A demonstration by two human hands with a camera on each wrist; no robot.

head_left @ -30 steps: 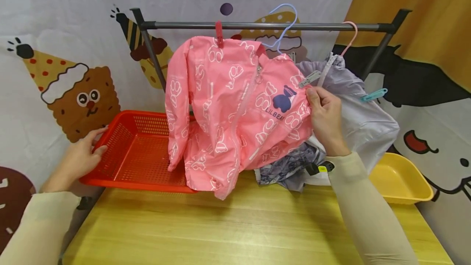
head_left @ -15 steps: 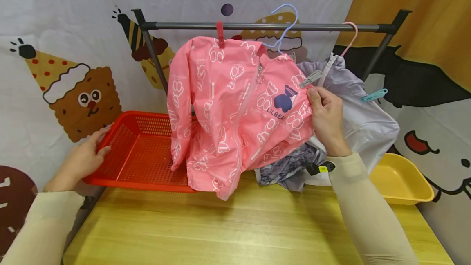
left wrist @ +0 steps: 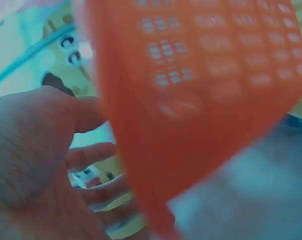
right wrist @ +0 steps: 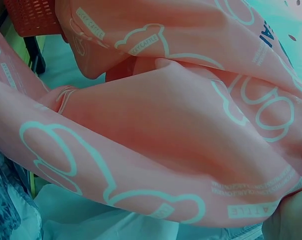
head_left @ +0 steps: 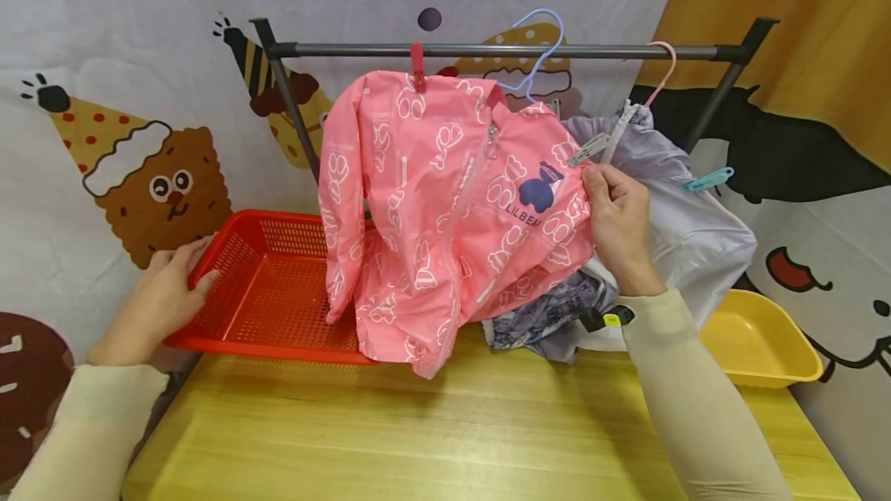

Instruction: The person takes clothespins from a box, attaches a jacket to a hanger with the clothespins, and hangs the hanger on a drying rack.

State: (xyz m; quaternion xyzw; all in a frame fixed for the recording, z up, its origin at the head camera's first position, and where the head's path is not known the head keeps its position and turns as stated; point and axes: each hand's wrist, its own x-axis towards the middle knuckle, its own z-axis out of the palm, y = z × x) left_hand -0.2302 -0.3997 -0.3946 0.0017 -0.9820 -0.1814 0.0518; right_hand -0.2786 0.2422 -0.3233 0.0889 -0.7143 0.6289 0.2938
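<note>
A pink child's jacket (head_left: 418,207) with white outlines and a dark bear print hangs at the rack's middle. A red clothespin (head_left: 418,66) is on its shoulder; a grey clothespin (head_left: 588,150) is at its right side. My right hand (head_left: 622,232) pinches the jacket's edge just under the grey clothespin. At the left, my left hand (head_left: 155,304) lies against the rim of a red plastic basket (head_left: 278,346), with its fingers fairly straight. The left wrist view shows thumb and fingers meeting the rim, the fingertips partly hidden. Much of the sleeve near my right hand is folded.
The dark rack bar (head_left: 480,50) runs above. A blue hanger (head_left: 539,52) is behind the jacket. A silvery garment (head_left: 685,215) hangs from a pink hanger (head_left: 667,68), with a teal clothespin (head_left: 708,179). A yellow tub (head_left: 773,342) stands right on the wooden table (head_left: 445,431).
My left hand and the red basket have shifted slightly right. The jacket's left side has swung a little to the right, while my right hand keeps its hold almost unmoved.
</note>
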